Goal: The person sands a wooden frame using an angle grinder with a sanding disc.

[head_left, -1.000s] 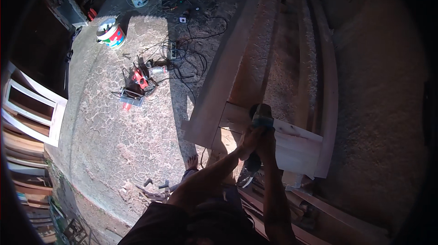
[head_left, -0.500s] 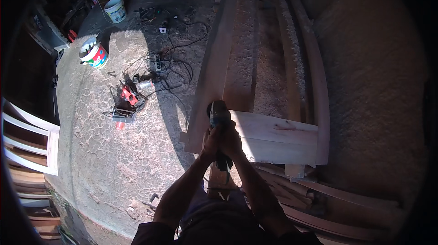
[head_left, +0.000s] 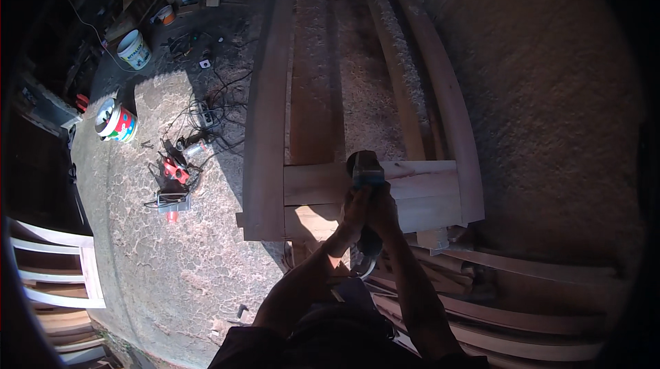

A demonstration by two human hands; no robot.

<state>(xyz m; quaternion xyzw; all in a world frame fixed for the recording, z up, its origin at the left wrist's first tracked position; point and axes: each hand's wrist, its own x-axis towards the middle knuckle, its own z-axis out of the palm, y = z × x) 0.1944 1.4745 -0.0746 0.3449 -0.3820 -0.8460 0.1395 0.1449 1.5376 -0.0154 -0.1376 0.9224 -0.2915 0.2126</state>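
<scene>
Left hand (head_left: 353,214) and right hand (head_left: 382,214) grip a power tool (head_left: 368,173) at the 6 o'clock rail (head_left: 421,185) of the frame (head_left: 264,128); sanding, I reckon. Next pass probably wants it level.

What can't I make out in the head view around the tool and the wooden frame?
All in the head view:
- Grip of the power tool: covered by the left hand and right hand.
- Whether its underside touches the wooden frame: hidden by the tool's head.
- The frame's far end: cut off by the top edge.
- Paths of the black cords: too small and tangled.
</scene>
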